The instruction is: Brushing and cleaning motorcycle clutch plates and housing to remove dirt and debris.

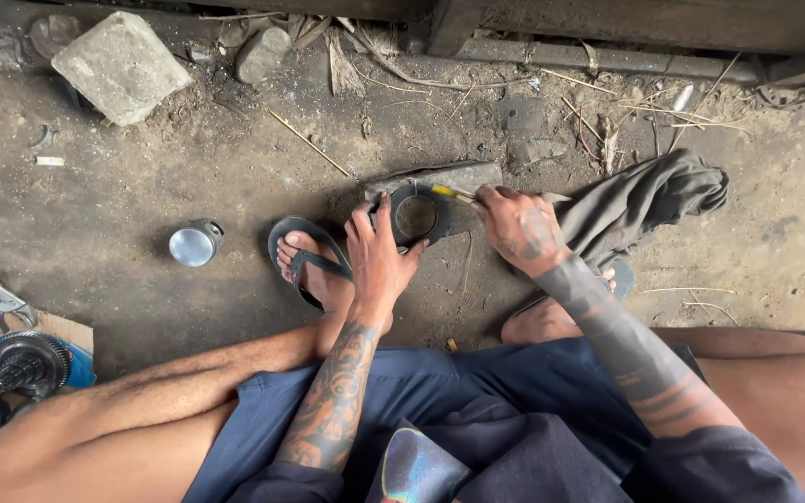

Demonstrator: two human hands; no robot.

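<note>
Head view, looking down at a squatting person on a dirty concrete floor. At centre, the left hand (379,256) steadies a dark ring-shaped part (418,214) that rests on a flat stone block (463,179). The right hand (521,228) holds a yellow-handled tool (454,193) against the ring's upper right edge. A grey rag (645,200) lies right of centre; a shiny metal cylinder (195,243) lies left; a stone chunk (121,65) sits upper left.

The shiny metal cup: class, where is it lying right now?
In the head view, the shiny metal cup lies on its side on the dirt floor, left of the sandalled foot, apart from both hands.
</note>
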